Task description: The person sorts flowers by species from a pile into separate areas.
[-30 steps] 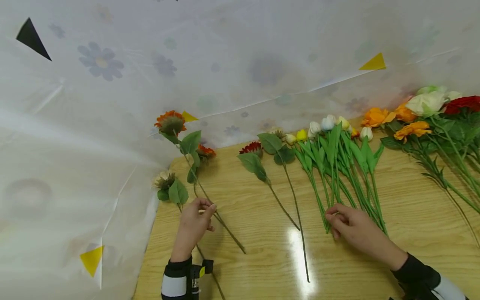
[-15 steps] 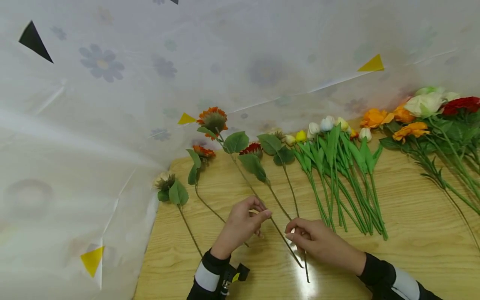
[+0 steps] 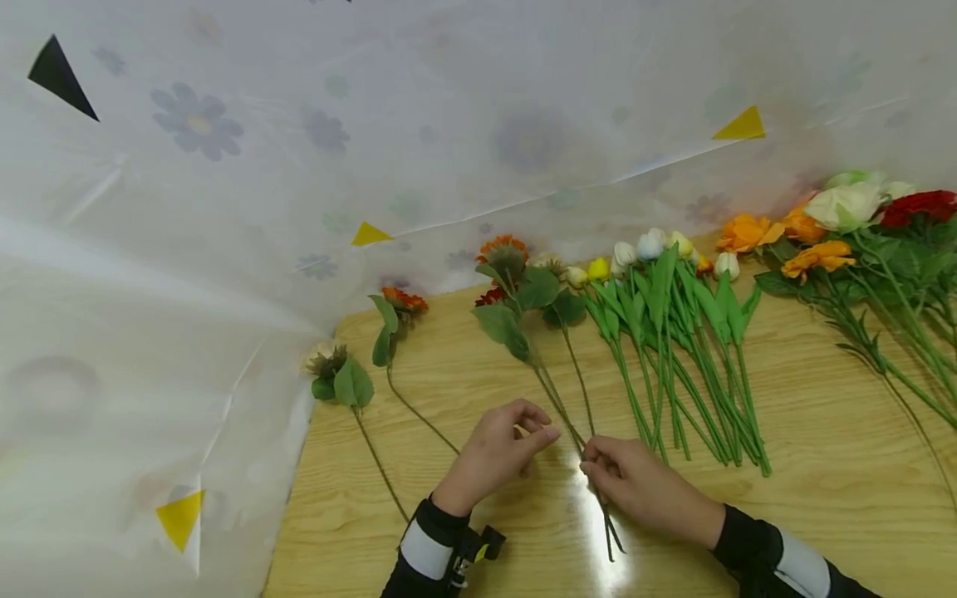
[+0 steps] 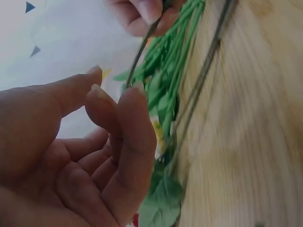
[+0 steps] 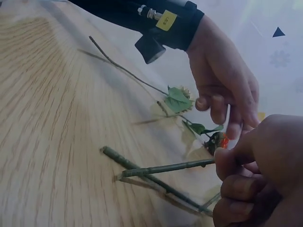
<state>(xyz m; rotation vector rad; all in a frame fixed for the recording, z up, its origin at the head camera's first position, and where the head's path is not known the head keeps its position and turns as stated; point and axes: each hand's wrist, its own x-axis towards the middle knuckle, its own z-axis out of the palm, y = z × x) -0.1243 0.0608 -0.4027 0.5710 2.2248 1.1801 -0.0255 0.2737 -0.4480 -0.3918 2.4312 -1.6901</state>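
My right hand (image 3: 646,490) pinches the lower stem of an orange flower (image 3: 504,256) between thumb and fingertips. The same pinch shows in the right wrist view, with the cut stem end (image 5: 165,169) sticking out past the fingers. My left hand (image 3: 497,453) hovers just left of the stem, fingers loosely bent, thumb and fingertips apart; in the left wrist view the stem (image 4: 139,54) runs behind its fingertips. The orange bloom overlaps a dark red flower (image 3: 489,296), whose stem lies alongside. Right of these lies a pale flower (image 3: 552,264), partly hidden by leaves.
A white flower (image 3: 329,365) and another orange flower (image 3: 404,301) lie on the table's left part. Several tulips (image 3: 665,332) lie to the right, beyond them orange roses (image 3: 818,259), a white rose (image 3: 845,206) and a red flower (image 3: 923,208). A patterned sheet (image 3: 449,124) hangs behind the table.
My left hand carried the orange flower rightward from the left group and let go of its stem. My right hand came left from beside the tulips and now holds that stem.
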